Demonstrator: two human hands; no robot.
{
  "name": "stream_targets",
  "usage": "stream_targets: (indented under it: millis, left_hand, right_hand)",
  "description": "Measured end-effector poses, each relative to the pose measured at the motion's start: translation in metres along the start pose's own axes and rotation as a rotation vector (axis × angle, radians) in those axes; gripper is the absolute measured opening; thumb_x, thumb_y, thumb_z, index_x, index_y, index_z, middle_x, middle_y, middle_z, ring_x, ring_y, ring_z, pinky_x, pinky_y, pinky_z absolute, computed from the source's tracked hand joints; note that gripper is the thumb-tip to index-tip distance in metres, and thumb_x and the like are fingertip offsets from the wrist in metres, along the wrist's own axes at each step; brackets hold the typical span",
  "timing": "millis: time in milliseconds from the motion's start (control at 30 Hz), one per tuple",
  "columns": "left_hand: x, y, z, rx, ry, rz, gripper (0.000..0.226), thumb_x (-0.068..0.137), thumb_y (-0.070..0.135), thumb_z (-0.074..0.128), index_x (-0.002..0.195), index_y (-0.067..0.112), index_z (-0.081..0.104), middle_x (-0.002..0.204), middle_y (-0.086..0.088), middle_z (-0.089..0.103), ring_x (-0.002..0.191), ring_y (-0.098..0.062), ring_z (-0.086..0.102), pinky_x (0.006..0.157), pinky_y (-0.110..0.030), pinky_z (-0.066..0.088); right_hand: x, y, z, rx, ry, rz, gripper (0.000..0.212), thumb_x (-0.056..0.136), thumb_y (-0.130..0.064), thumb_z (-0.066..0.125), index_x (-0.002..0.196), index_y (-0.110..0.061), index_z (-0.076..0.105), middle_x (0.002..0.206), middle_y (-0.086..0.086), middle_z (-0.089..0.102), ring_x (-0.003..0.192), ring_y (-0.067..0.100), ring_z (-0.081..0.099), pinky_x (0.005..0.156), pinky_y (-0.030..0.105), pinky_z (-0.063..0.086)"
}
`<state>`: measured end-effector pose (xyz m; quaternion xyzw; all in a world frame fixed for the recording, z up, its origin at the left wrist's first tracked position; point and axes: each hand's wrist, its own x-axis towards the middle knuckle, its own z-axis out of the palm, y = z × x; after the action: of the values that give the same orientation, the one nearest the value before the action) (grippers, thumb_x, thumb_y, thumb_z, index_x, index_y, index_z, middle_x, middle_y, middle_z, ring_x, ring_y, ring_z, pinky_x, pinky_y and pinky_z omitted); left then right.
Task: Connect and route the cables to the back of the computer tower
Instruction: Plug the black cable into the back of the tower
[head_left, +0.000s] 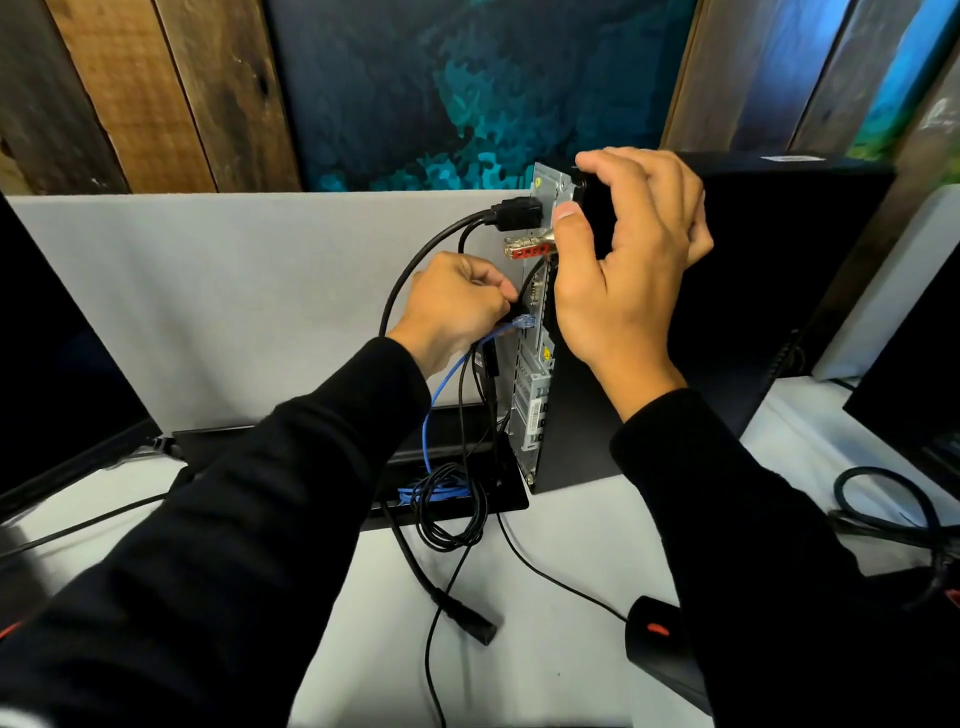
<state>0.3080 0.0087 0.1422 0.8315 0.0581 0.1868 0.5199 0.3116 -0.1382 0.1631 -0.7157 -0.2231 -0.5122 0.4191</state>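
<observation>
While right hand (623, 249) grips tower (779, 291), labels (535, 415) unreadable.

Cables crowd my way to the tower's rear panel (530, 395): a thick black cable (415, 265) arcs left of it, a blue cable (441, 384) drops into the desk cable slot (511, 499), where a black coil (449, 514) lies. My left hand (457, 312) fills the mid-panel gap. Bare desk (582, 540) stays open before the tower, up to the mouse (655, 636).

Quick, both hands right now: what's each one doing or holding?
Left hand: fingers curled, pinching a black connector at the tower's rear panel.
Right hand: gripping the top rear corner of the computer tower.
</observation>
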Motion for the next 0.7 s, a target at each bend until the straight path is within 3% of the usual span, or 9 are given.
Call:
stream_targets:
  millis: [133,233,333,433,533,600,700]
  left_hand:
    - [0.005,0.006,0.004,-0.138,-0.017,-0.157,0.031,0.090,-0.011,0.058,0.069,0.009,0.070,0.065,-0.007,0.068,0.060,-0.018,0.069,0.058,-0.027,0.059]
    - [0.002,0.012,0.005,-0.273,-0.022,-0.249,0.026,0.091,-0.015,0.056,0.075,0.003,0.067,0.070,-0.014,0.067,0.057,-0.021,0.069,0.058,-0.032,0.062]
    - [-0.006,0.007,0.004,-0.297,-0.019,-0.235,0.019,0.093,-0.010,0.060,0.082,0.001,0.071,0.074,-0.013,0.071,0.067,-0.022,0.072,0.064,-0.032,0.063]
    - [-0.017,-0.005,0.006,-0.165,-0.003,-0.090,0.021,0.093,0.002,0.064,0.085,0.016,0.076,0.086,-0.004,0.076,0.089,-0.023,0.074,0.087,-0.039,0.062]
    - [-0.054,-0.013,0.006,0.211,-0.001,0.275,0.031,0.093,0.006,0.058,0.116,0.017,0.075,0.113,0.002,0.076,0.109,-0.012,0.068,0.108,-0.022,0.044]
    - [-0.087,-0.022,-0.004,0.335,0.028,0.509,0.038,0.088,0.004,0.054,0.120,0.014,0.073,0.115,-0.001,0.075,0.107,-0.013,0.067,0.103,-0.015,0.043]
    - [-0.123,-0.062,-0.020,0.407,0.024,0.578,0.026,0.085,0.016,0.056,0.103,0.013,0.074,0.095,-0.003,0.074,0.088,-0.023,0.068,0.085,-0.032,0.054]
  right_hand:
    - [-0.001,-0.001,0.002,-0.004,0.004,-0.002,0.029,0.089,-0.028,0.061,0.116,-0.021,0.070,0.122,-0.004,0.061,0.128,0.018,0.050,0.109,0.062,0.028]
    - [-0.002,0.001,0.001,-0.004,-0.009,-0.019,0.032,0.089,-0.025,0.061,0.119,-0.019,0.069,0.125,-0.002,0.061,0.131,0.020,0.049,0.111,0.063,0.026]
    - [-0.007,0.003,-0.004,-0.040,-0.049,-0.040,0.039,0.092,-0.024,0.058,0.130,-0.017,0.065,0.136,0.002,0.058,0.139,0.024,0.044,0.115,0.061,0.022]
    - [-0.016,0.003,-0.008,-0.092,-0.091,-0.044,0.046,0.100,-0.026,0.054,0.145,-0.017,0.055,0.154,0.006,0.047,0.151,0.028,0.031,0.116,0.059,0.025]
    - [-0.038,-0.003,-0.019,-0.083,-0.153,-0.012,0.058,0.097,-0.022,0.057,0.153,-0.014,0.045,0.164,0.014,0.030,0.155,0.032,0.022,0.122,0.049,0.025]
    - [-0.069,-0.010,-0.030,-0.019,-0.178,-0.016,0.061,0.092,-0.018,0.064,0.150,-0.009,0.048,0.159,0.020,0.034,0.146,0.036,0.034,0.119,0.044,0.030]
    - [-0.132,-0.011,-0.043,0.077,-0.380,-0.062,0.040,0.088,-0.015,0.067,0.128,-0.008,0.063,0.130,0.013,0.051,0.113,0.029,0.055,0.097,0.047,0.049]
